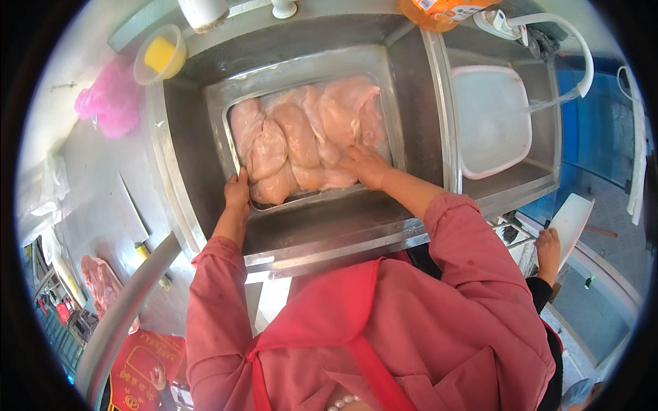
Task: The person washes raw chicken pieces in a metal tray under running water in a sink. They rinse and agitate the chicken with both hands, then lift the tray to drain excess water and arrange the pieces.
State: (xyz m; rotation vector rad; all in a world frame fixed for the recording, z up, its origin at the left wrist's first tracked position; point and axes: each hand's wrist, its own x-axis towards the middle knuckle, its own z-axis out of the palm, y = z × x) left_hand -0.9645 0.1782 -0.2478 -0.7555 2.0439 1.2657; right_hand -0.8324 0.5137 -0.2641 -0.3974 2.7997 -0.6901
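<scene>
Raw poultry pieces [295,136], pale pink and skinless, lie packed together in a rectangular metal tray [308,67]. The tray sits inside a stainless steel sink basin [329,221]. My left hand [237,191] grips the tray's near-left rim, fingers over its edge. My right hand [367,167] rests palm down on the meat near the tray's near-right corner. Its fingertips are partly hidden against the pieces, so I cannot tell whether they grip one.
A white hose [570,20] runs water toward a pink-rimmed tub [496,177] in the right basin. Left lie a knife [132,208], a meat cut [100,280], a pink bag [110,97] and a bowl [177,59] with a yellow sponge. Another person's hand [547,251] holds a white board [571,226].
</scene>
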